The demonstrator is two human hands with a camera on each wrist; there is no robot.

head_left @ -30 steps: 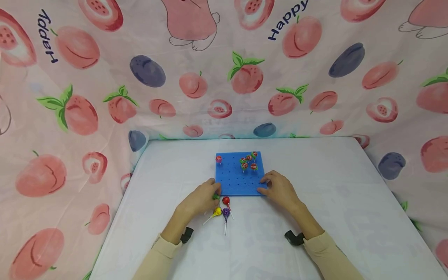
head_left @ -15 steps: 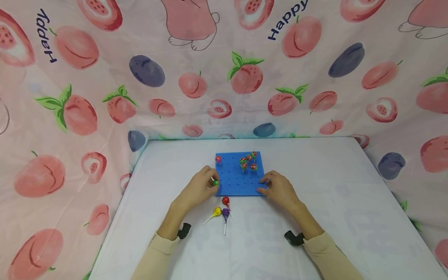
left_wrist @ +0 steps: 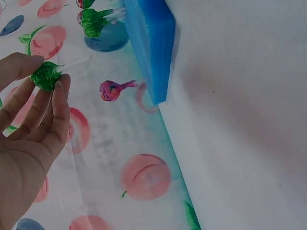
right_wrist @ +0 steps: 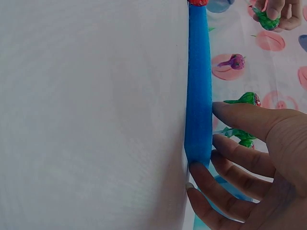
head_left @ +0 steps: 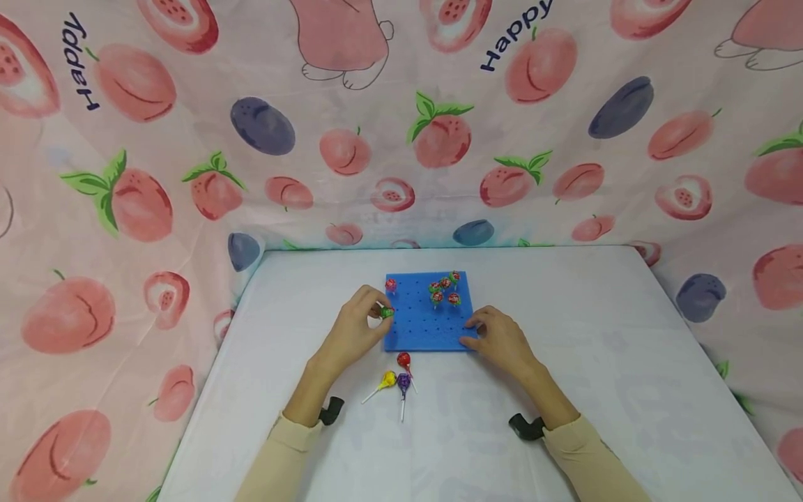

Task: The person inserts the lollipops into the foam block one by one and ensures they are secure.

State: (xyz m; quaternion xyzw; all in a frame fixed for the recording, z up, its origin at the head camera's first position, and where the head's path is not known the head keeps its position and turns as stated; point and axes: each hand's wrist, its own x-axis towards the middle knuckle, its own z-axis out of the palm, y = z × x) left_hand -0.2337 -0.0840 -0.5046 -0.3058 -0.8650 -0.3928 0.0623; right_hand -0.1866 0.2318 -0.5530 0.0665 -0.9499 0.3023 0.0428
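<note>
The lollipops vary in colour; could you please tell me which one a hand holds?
The green-wrapped lollipop pinched in the left hand; the others stand in the blue board or lie on the table.

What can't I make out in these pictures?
Head view: any lettering on the purple lollipop, too small to read.
Left wrist view: part of the blue foam board, cut off by the top edge.
Right wrist view: red lollipop, cut off by top edge; green-wrapped lollipops, partly behind the right hand.
</note>
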